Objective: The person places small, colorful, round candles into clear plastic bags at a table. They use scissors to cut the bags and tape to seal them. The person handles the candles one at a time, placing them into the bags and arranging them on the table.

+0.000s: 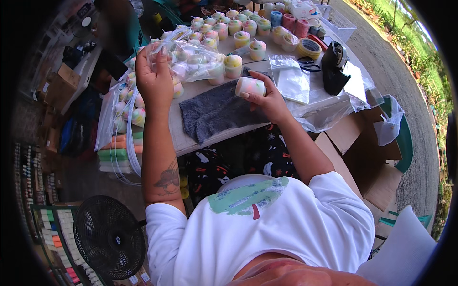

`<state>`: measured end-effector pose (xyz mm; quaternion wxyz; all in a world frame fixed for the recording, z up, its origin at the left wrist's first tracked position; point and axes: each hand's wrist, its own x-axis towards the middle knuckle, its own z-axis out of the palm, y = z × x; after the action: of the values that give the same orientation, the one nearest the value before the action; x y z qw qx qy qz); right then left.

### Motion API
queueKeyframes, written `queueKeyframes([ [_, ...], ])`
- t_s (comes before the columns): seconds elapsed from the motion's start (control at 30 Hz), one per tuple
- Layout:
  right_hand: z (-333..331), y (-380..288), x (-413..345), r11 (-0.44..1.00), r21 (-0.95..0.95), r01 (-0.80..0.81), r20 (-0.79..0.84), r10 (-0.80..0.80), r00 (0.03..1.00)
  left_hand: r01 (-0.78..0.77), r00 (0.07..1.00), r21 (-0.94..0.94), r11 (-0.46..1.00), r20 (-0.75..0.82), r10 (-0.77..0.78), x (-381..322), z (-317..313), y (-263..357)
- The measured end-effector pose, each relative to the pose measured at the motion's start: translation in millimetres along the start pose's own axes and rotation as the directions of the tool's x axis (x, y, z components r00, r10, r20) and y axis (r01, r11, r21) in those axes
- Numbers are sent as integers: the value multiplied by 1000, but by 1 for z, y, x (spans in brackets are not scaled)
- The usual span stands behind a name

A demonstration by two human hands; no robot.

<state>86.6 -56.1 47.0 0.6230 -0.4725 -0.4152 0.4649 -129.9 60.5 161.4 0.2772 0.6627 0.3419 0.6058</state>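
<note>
My left hand [156, 73] pinches a clear plastic bag [196, 59] between thumb and fingers and lifts it over the table's left side. In my right hand [266, 93] lies a small white candle [250, 87] with coloured specks, tipped on its side above a dark grey towel [222, 107]. Just beyond the towel, a yellow-topped candle [233, 66] stands upright. Many more pastel candles with white wicks [235, 27] fill the far part of the table, some seen through the bag. Whether anything is inside the lifted bag, I cannot tell.
Flat clear bags [291, 82], black scissors [308, 65], tape rolls [309, 48] and a black tape dispenser [334, 69] lie to the right. Bundled white wicks [133, 143] hang off the left edge. An open cardboard box [372, 153] stands at right, a black fan [109, 237] at lower left.
</note>
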Motion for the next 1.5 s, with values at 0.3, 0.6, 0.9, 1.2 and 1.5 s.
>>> queueKeyframes([
  [0.3, 14, 4, 37, 419, -836, 353, 288, -213, 934, 412, 901, -484, 772, 87, -426, -10, 19, -35],
  [0.6, -63, -54, -5, 973, 230, 6, -4, -5, 1000, -181, 935, -96, 979, 291, 202, -49, 121, -16],
  [0.9, -162, -35, 4, 960, -268, 80, -525, -215, 824, -83, 918, 84, 993, 394, 43, -76, 201, -50],
  [1.2, -169, 4, 4, 956, -275, 99, -579, -247, 777, 210, 732, 355, 911, 561, -388, -80, 242, -65],
  [1.5, -145, -7, 8, 944, -314, 105, -560, -273, 782, 823, 568, -432, 369, 622, -538, -76, 245, -53],
])
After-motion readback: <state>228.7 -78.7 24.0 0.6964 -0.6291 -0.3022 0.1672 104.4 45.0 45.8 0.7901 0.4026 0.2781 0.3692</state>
